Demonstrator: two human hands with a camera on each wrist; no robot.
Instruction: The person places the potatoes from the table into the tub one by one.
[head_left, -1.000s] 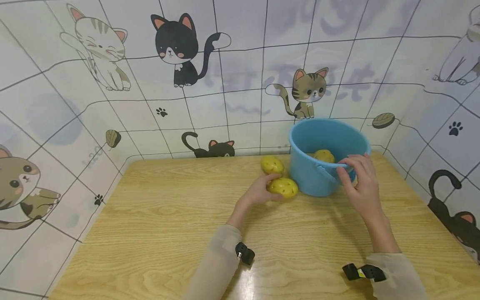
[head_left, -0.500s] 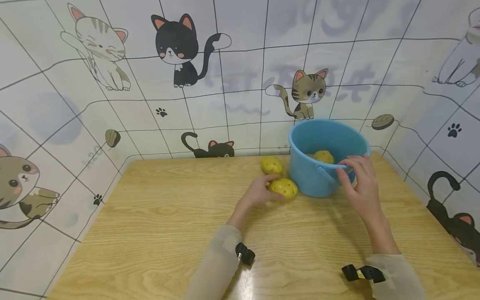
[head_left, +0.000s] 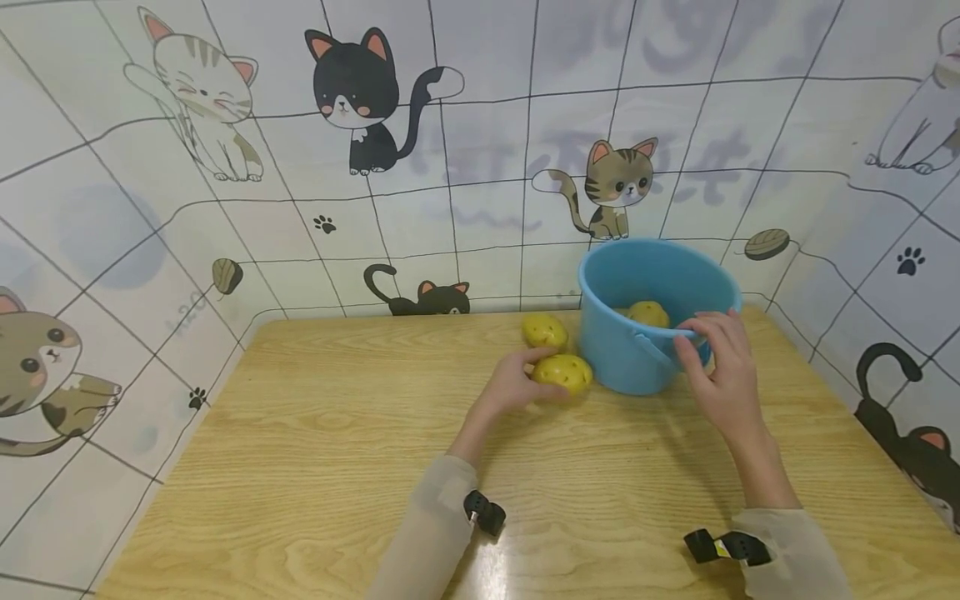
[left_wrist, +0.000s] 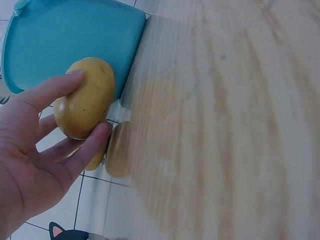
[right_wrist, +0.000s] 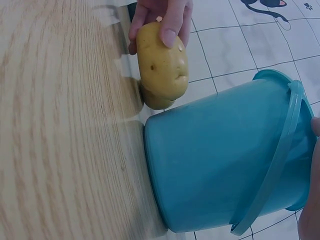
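Note:
My left hand (head_left: 516, 383) grips a yellow potato (head_left: 567, 374) close over the table, just left of a blue bucket (head_left: 626, 354). In the left wrist view the thumb and fingers curl round this potato (left_wrist: 90, 97). A second potato (head_left: 544, 331) lies behind it near the wall, mostly hidden by the hand in the left wrist view. My right hand (head_left: 723, 371) holds the near right rim of the bucket, thumb outside and fingers over the edge. Inside the bucket a potato (head_left: 648, 313) shows, with part of another beside it.
The bucket's handle (head_left: 654, 348) hangs down its near side. A wood-grain table (head_left: 337, 450) spreads out to the left and front. Behind and at both sides stand walls (head_left: 487, 167) covered in a tile and cat print.
My left hand and the potato in it have shifted slightly left, away from the bucket. The right hand keeps its hold on the rim.

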